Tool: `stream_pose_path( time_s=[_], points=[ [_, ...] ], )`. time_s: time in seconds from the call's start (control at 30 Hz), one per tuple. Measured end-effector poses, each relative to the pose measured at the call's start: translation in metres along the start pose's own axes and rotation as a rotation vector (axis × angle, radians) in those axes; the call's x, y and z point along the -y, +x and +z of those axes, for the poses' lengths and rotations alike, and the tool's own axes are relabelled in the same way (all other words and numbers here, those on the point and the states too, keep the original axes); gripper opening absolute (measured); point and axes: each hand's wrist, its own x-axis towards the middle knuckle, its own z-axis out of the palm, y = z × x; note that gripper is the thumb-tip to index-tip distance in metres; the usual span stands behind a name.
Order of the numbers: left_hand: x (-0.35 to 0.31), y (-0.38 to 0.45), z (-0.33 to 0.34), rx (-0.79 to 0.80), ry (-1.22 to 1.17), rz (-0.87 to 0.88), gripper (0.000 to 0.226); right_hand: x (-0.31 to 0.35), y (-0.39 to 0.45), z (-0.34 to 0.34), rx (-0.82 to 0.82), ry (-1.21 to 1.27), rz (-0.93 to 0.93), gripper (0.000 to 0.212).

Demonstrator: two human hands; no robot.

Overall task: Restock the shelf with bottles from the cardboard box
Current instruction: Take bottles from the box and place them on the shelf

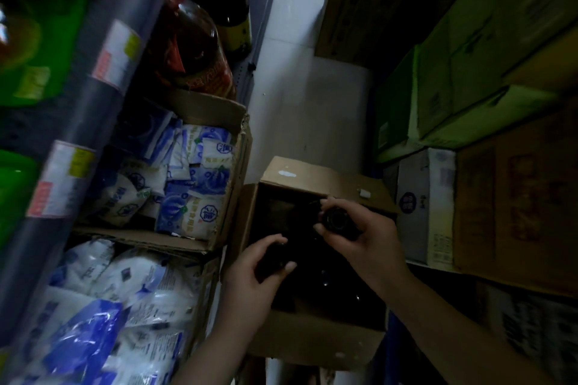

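Observation:
An open cardboard box point(312, 341) stands on the floor at lower centre, its inside very dark. My right hand point(366, 237) is closed around a dark bottle point(336, 220) whose round cap faces the camera, over the box's far side. My left hand point(253, 275) grips another dark bottle point(275, 259) at the box's left side. More dark bottles lie deeper in the box, barely visible. The shelf point(84, 122) runs along the left, with price tags on its grey edge.
Two open boxes of blue-and-white bags point(194, 178) stand left of the bottle box. Large brown bottles point(194, 37) sit on the shelf above them. Stacked cartons point(488, 78) fill the right side. A pale floor strip point(300, 109) runs between.

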Motion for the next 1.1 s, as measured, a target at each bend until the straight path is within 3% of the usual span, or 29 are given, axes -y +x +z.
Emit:
stream_pose_path(
  time_s=[0.27,0.67,0.9,1.1],
  points=[
    [-0.128,-0.052,-0.046,-0.053,0.193,0.312,0.038,0.131,-0.040,-0.055,-0.208,0.139,-0.021,0.018],
    [-0.339,-0.174,-0.117,-0.081,-0.052,0.659,0.023,0.355,-0.107,-0.133,-0.445,0.220,-0.276,0.020],
    [-0.440,-0.262,-0.162,-0.193,-0.153,0.765,0.022,0.487,-0.151,-0.154,-0.384,0.207,-0.444,0.031],
    [-0.500,-0.335,-0.214,-0.370,-0.192,0.856,0.019,0.582,-0.179,-0.171,-0.369,0.118,-0.654,0.014]
  ],
)
